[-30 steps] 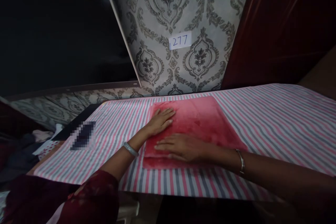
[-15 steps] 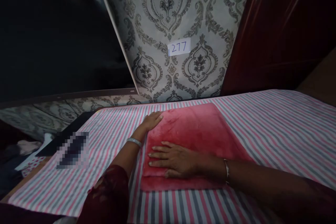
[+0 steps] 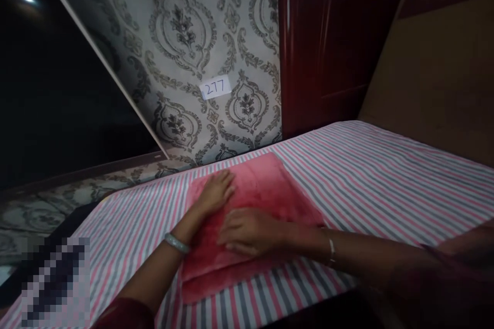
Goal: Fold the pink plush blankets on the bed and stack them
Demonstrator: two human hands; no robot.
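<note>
A folded red plush cloth (image 3: 262, 175) lies on the striped sheet, its layers showing along the near edge. My left hand (image 3: 216, 191) rests on its far left part, palm down, with fingers stretched out toward the back. Nearer to me, my right hand (image 3: 250, 231) lies across the middle of the cloth, palm down; it is slightly blurred, its fingers pointing left and a little bent. Neither hand grips the cloth. Each wrist wears a bracelet.
A pink, grey and white striped sheet (image 3: 370, 169) covers the table. Behind it stand a patterned wall with a paper label (image 3: 215, 87) reading 277, a dark screen (image 3: 69, 87) at left, and a dark red wooden panel (image 3: 320, 36). A brown board (image 3: 436, 77) is at right. A pixelated patch (image 3: 56, 282) hides something at lower left.
The camera view has swung right and tilted. My left hand has moved from the cloth's left edge further onto it. My right hand stays on the cloth, its fingers less spread.
</note>
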